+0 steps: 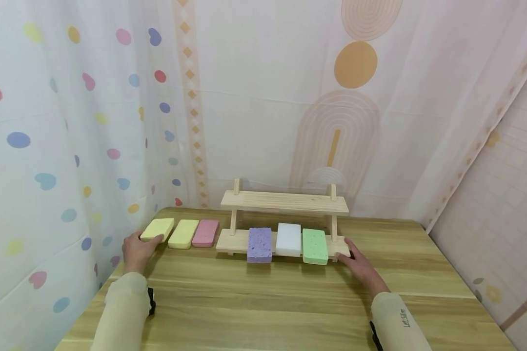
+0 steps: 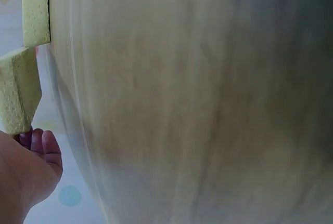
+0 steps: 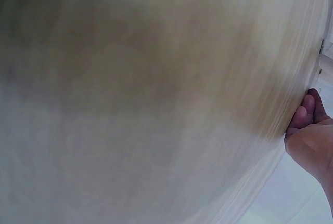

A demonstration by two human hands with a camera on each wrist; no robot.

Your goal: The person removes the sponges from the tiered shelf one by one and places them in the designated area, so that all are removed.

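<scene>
At the table's left side my left hand (image 1: 137, 252) pinches a pale yellow sponge (image 1: 158, 228), thumb at its near edge. In the left wrist view that sponge (image 2: 20, 91) is tilted and looks raised, close to a second yellow sponge (image 2: 36, 11). The second yellow sponge (image 1: 183, 234) and a pink sponge (image 1: 206, 233) lie side by side to its right. My right hand (image 1: 361, 267) grips the right end of the lower board of a two-tier wooden rack (image 1: 285, 201), thumb on top. Its other fingers are partly hidden.
Along the rack's lower board sit a purple sponge (image 1: 259, 245), a white sponge (image 1: 288, 239) and a green sponge (image 1: 314, 246), overhanging its front edge. The wood-grain table (image 1: 263, 312) reaches back to a patterned curtain (image 1: 254, 112).
</scene>
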